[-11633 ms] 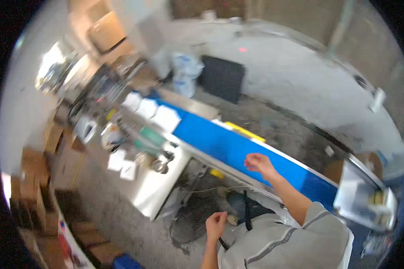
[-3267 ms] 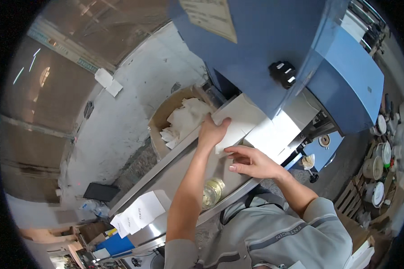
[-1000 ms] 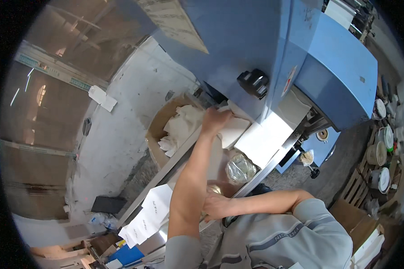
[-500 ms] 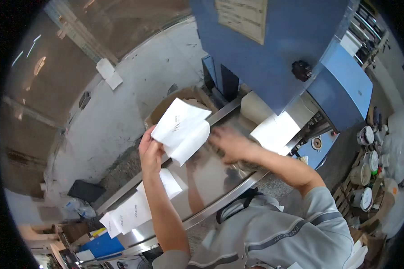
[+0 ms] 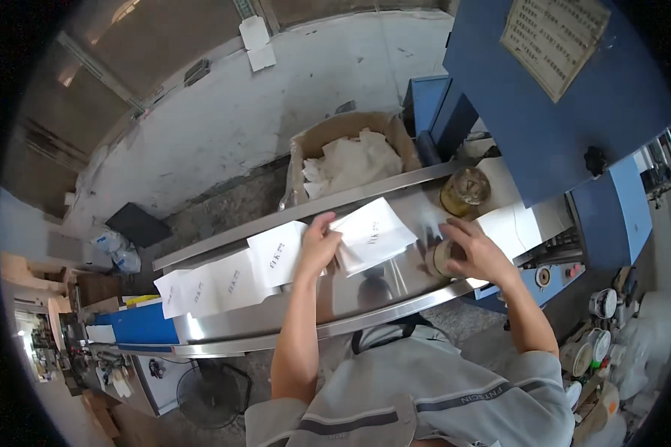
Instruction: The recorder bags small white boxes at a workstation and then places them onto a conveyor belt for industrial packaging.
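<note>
Lowered onto the table, the left hand (image 5: 319, 246) grasps white bags (image 5: 373, 237); right hand (image 5: 476, 249) grips a tape roll (image 5: 440, 258).

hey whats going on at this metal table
A person stands at a shiny steel table beside a big blue machine. The left hand holds a small stack of white paper sheets just above the tabletop. The right hand rests on a roll of tape. More white sheets lie in an overlapping row to the left, and a cardboard box of crumpled paper sits behind the table.
</note>
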Demonstrator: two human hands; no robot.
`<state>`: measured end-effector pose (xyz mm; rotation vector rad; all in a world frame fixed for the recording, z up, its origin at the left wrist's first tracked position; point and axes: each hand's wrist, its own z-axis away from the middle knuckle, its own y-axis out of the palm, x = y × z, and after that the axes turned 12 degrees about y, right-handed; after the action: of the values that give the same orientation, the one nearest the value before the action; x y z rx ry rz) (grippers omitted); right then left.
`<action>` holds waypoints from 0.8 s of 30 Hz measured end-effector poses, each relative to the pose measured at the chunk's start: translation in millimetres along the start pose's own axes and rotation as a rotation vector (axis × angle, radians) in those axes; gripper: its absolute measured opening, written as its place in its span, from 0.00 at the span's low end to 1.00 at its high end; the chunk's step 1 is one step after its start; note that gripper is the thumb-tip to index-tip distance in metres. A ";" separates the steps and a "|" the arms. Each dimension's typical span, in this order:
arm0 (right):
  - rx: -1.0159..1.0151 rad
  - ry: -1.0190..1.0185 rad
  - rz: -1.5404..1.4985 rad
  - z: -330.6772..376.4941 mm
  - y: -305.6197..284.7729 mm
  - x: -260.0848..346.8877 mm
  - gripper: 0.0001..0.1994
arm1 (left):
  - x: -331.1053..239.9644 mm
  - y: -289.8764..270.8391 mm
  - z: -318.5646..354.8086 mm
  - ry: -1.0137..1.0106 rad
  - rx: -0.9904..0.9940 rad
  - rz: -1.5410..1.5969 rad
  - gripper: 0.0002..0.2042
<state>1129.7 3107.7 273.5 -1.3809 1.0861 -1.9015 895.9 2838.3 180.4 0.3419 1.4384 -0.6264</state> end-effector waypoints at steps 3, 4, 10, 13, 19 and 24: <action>0.017 -0.040 0.156 14.0 3.5 -5.3 0.43 | -21.2 1.1 8.7 0.162 -0.219 -0.419 0.26; 0.031 -0.031 0.214 18.0 0.8 -5.5 0.45 | -45.4 6.9 16.4 0.175 -0.309 -0.381 0.27; 0.049 -0.007 0.313 20.7 4.9 -13.4 0.51 | -107.9 36.8 43.4 0.876 -0.004 -0.817 0.26; 0.089 0.049 0.358 20.3 7.0 -6.6 0.52 | -117.7 43.3 25.9 0.896 0.134 -0.835 0.27; 0.054 0.051 0.365 19.7 10.9 -2.2 0.51 | -67.3 41.5 33.3 0.879 0.220 -0.821 0.18; -0.128 0.002 0.038 8.0 16.0 29.7 0.41 | -42.0 33.6 50.9 0.837 0.160 -0.854 0.14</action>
<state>1127.2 3073.2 276.1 -1.4179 1.2452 -1.8341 956.3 2843.8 222.8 0.0852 2.3677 -1.3970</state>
